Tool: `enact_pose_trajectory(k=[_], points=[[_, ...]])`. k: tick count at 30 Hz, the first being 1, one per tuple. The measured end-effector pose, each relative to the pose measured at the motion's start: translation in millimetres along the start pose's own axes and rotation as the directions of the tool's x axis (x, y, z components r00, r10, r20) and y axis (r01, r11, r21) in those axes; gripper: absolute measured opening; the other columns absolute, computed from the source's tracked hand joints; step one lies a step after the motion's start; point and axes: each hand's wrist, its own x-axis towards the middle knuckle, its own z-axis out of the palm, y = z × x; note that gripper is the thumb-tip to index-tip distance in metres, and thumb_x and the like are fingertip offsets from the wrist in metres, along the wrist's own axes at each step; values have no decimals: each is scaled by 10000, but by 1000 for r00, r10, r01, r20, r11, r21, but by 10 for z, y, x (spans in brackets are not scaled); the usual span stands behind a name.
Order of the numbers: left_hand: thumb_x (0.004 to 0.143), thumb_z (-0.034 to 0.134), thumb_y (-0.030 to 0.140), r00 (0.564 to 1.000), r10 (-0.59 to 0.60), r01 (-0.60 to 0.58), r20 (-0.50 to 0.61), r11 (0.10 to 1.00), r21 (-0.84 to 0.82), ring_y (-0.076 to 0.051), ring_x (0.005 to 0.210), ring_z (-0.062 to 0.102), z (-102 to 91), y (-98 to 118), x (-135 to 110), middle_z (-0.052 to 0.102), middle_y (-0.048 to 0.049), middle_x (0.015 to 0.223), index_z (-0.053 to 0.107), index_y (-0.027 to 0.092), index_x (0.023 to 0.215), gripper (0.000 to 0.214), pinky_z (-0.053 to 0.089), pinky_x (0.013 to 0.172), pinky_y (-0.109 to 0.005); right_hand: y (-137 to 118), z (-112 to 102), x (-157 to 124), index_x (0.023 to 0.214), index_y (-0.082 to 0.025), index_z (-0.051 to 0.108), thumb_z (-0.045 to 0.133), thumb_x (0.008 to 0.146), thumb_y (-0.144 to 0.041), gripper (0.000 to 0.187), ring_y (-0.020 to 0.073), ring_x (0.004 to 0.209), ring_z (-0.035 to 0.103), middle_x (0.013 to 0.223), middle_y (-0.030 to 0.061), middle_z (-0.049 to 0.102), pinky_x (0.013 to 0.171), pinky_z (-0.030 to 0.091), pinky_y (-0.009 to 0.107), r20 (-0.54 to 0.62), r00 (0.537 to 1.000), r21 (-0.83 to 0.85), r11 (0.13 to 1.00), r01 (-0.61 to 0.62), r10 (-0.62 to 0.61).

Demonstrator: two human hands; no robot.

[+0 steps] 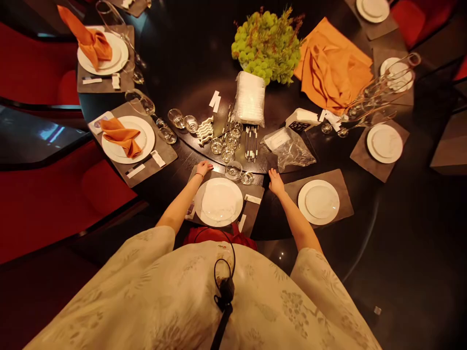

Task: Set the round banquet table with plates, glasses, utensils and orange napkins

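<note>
Left grip [203,168] flat on placemat edge [216,171] | right grip [276,182] beside turntable rim [264,172]

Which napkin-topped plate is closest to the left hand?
The white plate holding a folded orange napkin, next along the table from the left hand. The other napkin-topped plate lies farther away, beyond it.

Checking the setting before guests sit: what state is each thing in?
left hand, open on mat
right hand, open on table
front plate, set on mat
left napkin, folded on plate
loose napkins, heaped unfolded
plastic bag, crumpled
</note>
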Motion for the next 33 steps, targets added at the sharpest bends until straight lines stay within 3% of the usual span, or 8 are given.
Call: enact_pose_trajectory(k=[3,6,12,19,22,26,31,33], points=[[974,510,340,979,-202,202,11,973,-109,-197,822,727,409,166,154,703,-144,903,579,119,1043,242,581,826,-328,-18,-8,-30,1486,-8,381,425,692,6,795,281,1507,227,1598,196,282,1231,220,477,7,1000,7,1000,0,0],[997,477,330,975,-210,198,-79,971,-136,-175,806,717,574,202,215,680,-107,903,528,140,1120,232,595,753,-300,-62,26,-39,1494,-8,369,435,712,-11,785,284,1513,203,1603,202,265,1232,217,469,-8,1000,38,999,-15,16],[993,497,283,965,-206,178,-165,969,-171,-144,735,696,389,270,338,647,-86,909,524,149,1090,168,601,697,-280,-256,24,-7,1462,-148,461,441,791,-66,676,265,1479,308,1549,143,404,1219,228,501,-47,999,152,988,-19,26],[994,493,318,956,-189,163,-226,978,-129,-141,714,680,104,478,578,640,-83,909,523,166,1114,196,599,647,-275,-238,-289,-338,1194,-213,678,463,881,-163,383,265,1293,553,1272,90,676,1161,312,527,16,999,269,963,-34,31],[1008,443,345,953,-140,126,-268,990,-70,-117,689,669,43,544,628,638,-82,927,521,168,1131,229,589,648,-251,-6,-547,-532,1039,-215,739,503,823,-116,335,237,1050,685,1102,72,746,995,489,376,165,985,304,947,-106,57],[998,406,344,965,-18,47,-263,994,103,-138,743,697,34,514,511,654,-95,892,544,161,1086,245,596,705,-278,406,-1098,-574,742,-194,736,544,731,-65,232,190,723,692,718,16,744,769,522,265,205,966,277,938,-209,155],[872,539,260,974,157,-90,-161,929,359,-305,1247,583,-9,234,182,644,-207,1185,624,146,1028,211,491,1030,-461,811,-1933,75,973,-146,717,504,872,-181,238,161,661,668,704,26,731,732,526,270,-202,939,450,878,-162,277],[815,593,269,934,356,-244,-37,710,661,-377,1430,367,-63,100,107,499,-259,1412,634,110,1129,355,351,1148,-514,932,-2183,604,1028,-126,691,489,915,-233,255,167,714,683,772,53,736,786,540,302,-341,890,481,869,-112,303]])
